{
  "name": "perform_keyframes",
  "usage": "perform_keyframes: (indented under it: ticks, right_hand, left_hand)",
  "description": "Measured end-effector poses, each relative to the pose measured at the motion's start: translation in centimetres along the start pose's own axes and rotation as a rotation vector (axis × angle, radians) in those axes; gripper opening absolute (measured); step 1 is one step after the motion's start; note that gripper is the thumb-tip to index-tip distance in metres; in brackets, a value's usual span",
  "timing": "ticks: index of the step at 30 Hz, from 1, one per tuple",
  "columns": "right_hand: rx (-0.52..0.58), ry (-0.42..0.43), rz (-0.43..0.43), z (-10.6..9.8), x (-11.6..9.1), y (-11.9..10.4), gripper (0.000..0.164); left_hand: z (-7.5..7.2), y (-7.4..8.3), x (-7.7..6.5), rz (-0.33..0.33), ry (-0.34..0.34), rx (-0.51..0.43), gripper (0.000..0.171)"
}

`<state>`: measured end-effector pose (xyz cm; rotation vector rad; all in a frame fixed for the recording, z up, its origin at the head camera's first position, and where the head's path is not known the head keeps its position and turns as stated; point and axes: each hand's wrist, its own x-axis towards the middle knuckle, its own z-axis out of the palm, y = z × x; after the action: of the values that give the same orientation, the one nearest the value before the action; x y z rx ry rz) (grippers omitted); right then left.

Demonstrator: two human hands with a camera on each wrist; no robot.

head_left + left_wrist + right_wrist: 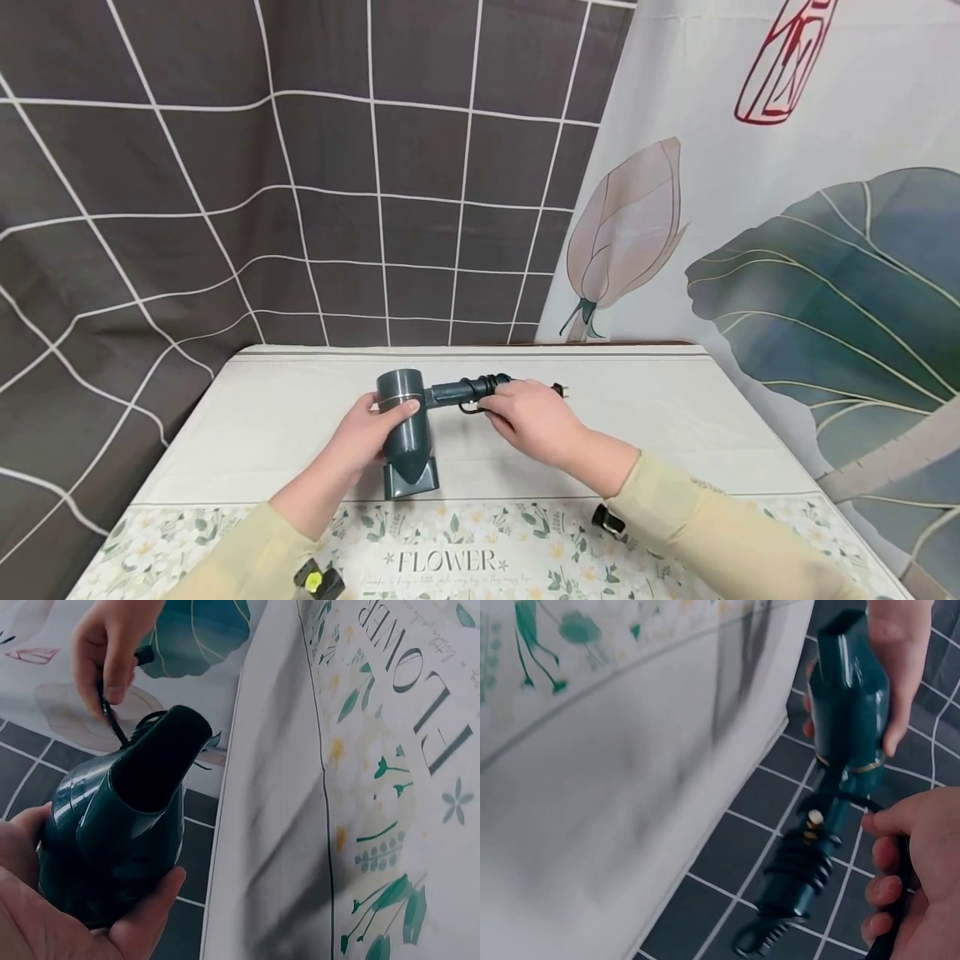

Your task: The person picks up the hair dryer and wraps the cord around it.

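A dark green hair dryer (407, 435) is held above the table by my left hand (369, 432), which grips the barrel with the thumb across it. The handle points right, and the flat nozzle (412, 479) faces the near side. Black cord (799, 866) is wound in several turns around the handle, as the right wrist view shows. My right hand (536, 421) pinches a stretch of the cord beside the handle, its fingers curled. The plug (558, 390) sticks out beyond that hand. In the left wrist view the nozzle's opening (154, 769) faces the camera.
The table bears a white cloth (285, 400) with a floral band and the word FLOWER at the near side. Behind it hangs a dark grid-patterned curtain (420, 150). A pale curtain with flower and leaf prints (645, 100) hangs at the right.
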<state>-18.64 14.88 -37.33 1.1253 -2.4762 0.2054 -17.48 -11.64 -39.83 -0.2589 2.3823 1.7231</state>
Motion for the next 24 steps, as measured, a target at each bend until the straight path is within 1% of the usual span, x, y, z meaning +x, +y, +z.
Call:
perform_keyframes:
  ticks: [5, 9, 13, 17, 20, 24]
  right_hand:
    - [0.019, 0.001, -0.060, -0.8, 0.5, 0.7, 0.009]
    - [0.047, -0.012, -0.081, -0.9, 0.7, 1.2, 0.010]
    - [0.102, -0.020, -0.091, -0.8, 0.8, 1.7, 0.012]
    - [0.169, -0.056, -0.069, -0.7, 0.9, 2.1, 0.013]
    - [0.232, -0.092, -0.033, -0.7, 0.9, 2.4, 0.015]
    - [0.325, -0.139, 0.013, -0.4, 1.0, 3.0, 0.018]
  left_hand:
    - [0.0, -0.1, 0.1, 0.008, -0.027, 0.037, 0.096]
    - [-0.1, -0.2, -0.1, 0.025, -0.067, 0.056, 0.095]
    - [-0.2, -0.1, -0.5, 0.047, -0.112, 0.072, 0.091]
    - [-0.2, -0.2, -0.6, 0.046, -0.135, 0.083, 0.085]
    - [-0.3, -0.3, -0.5, 0.042, -0.149, 0.087, 0.079]
    - [-0.4, -0.4, -0.4, 0.050, -0.172, 0.096, 0.074]
